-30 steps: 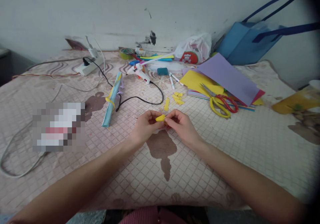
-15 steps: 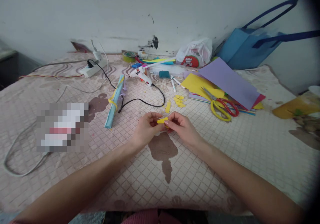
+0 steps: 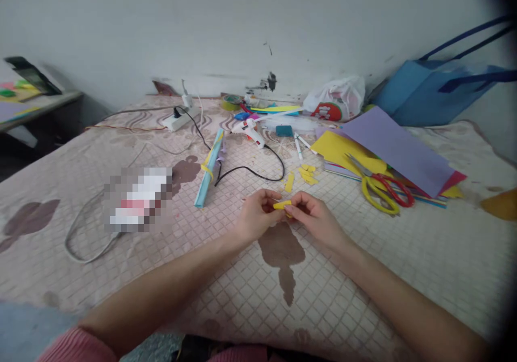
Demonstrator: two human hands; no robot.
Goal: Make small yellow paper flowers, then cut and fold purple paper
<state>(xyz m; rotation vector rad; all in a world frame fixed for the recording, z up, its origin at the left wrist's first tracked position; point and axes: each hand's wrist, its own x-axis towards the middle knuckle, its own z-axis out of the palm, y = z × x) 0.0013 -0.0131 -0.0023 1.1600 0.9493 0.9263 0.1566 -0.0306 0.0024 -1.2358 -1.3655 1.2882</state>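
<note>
Left hand: your left hand [image 3: 256, 214] is closed in a pinch, fingers gripping the left end of the yellow piece.
Right hand: your right hand [image 3: 313, 214] is pinched shut on the right end of it, thumb on top.
Yellow piece: the yellow piece [image 3: 281, 205] sits between your fingertips, above the patterned tablecloth [image 3: 323, 308], on the near side of the scraps; it looks flatter than in the first frame, where it tilted up to the right.
Yellow scraps: the yellow scraps [image 3: 308, 174] lie just beyond your right hand, same layout as before; a yellow strip [image 3: 290, 182] is just left of them.
Blue roll: the blue roll [image 3: 209, 171] lies left of your hands with a yellow band around it, unmoved.
Glue gun: the glue gun [image 3: 254, 134] is on the far side, black cord looping toward you, unmoved.
Scissors: the scissors [image 3: 375, 187] rest to the right, blades over the yellow sheet [image 3: 343, 149], beside the purple sheet [image 3: 398, 149].
View: your camera has swung left, so everything sits further right in frame.
Side table: the side table [image 3: 60, 103] at far left now shows a dark device [image 3: 34, 76].
Sleeve: your pink sleeve [image 3: 78, 346] has come into view, near left.
Amber container: the amber container [image 3: 503, 204] is now mostly cut off at the right edge.
</note>
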